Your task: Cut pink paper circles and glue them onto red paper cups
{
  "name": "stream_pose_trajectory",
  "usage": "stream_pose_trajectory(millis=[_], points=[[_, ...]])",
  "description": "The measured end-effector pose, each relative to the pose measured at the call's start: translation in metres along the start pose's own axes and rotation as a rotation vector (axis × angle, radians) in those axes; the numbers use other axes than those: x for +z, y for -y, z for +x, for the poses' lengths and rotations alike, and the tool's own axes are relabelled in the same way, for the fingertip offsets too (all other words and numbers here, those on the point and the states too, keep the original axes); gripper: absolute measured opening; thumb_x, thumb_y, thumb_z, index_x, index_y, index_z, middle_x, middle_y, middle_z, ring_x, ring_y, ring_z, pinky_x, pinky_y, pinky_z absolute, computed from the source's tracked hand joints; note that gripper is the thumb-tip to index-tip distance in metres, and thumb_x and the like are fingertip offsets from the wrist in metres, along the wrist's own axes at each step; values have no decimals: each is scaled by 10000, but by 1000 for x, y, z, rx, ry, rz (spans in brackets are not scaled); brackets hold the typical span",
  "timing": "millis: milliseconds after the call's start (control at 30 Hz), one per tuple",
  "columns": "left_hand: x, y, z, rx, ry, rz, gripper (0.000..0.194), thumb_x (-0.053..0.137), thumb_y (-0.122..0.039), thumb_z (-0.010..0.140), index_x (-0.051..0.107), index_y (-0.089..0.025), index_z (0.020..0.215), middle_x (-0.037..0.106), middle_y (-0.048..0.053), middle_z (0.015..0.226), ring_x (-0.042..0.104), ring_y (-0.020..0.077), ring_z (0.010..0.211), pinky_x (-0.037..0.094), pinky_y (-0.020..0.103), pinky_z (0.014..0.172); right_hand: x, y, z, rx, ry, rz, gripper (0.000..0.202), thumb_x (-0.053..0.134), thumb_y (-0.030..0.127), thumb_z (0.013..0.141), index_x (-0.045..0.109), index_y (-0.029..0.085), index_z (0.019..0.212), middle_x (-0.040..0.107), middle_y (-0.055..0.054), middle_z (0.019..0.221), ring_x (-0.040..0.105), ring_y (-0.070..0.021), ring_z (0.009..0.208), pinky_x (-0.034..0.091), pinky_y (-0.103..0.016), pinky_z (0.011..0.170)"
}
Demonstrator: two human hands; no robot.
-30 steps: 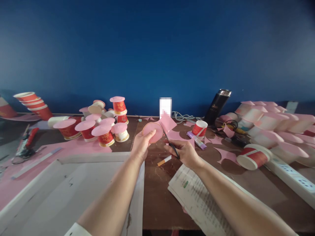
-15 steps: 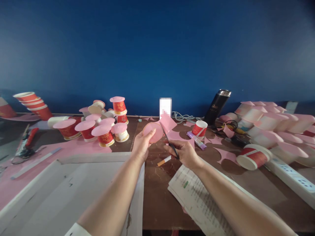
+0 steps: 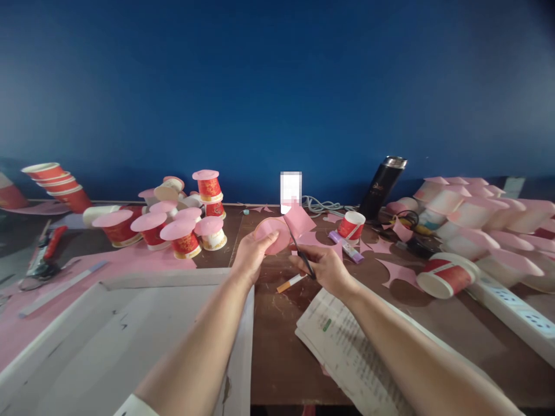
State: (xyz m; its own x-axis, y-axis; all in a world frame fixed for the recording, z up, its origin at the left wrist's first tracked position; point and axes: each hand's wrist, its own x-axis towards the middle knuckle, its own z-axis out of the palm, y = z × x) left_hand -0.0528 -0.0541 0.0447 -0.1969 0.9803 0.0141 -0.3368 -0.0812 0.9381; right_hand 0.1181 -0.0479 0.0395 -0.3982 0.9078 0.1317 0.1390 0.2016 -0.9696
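Note:
My left hand pinches a piece of pink paper, its thumb flat on the round part. A thin tan edge runs around that part; what lies behind it is hidden. My right hand grips dark-handled scissors, their blades at the paper's right side. An angular pink flap sticks out beyond the blades, beside the round part. Below the hands, a cigarette lies on the brown table. A red paper cup and a purple tube are just past my right hand.
Paper cups with pink round tops stand at left, near a leaning cup stack. More pink-topped cups pile up at right. Around are a black flask, a power strip, folded newspaper and a white tray.
The paper in my left hand has shifted slightly right and down, its round part turning a little. The flap has moved right with it. Both hands keep their hold.

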Motion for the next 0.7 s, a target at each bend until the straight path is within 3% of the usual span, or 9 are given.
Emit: stream_pose_trajectory(millis=[233,700], points=[[-2,1,1,-9,-10,31,464,783,-422,597,697,-145,960,715,65,812,641,171,685,454,253,613,-1,1,-2,-9,7,21,440,694,461,719,710,116,992,437,41,539,344,-75,499,280,-229,465],[-5,5,4,-6,-12,25,476,781,-420,614,690,-161,1003,717,84,895,664,211,799,492,309,727,-1,4,-2,0,-1,17,497,689,467,725,696,97,1058,459,38,542,368,-71,484,286,-230,462]])
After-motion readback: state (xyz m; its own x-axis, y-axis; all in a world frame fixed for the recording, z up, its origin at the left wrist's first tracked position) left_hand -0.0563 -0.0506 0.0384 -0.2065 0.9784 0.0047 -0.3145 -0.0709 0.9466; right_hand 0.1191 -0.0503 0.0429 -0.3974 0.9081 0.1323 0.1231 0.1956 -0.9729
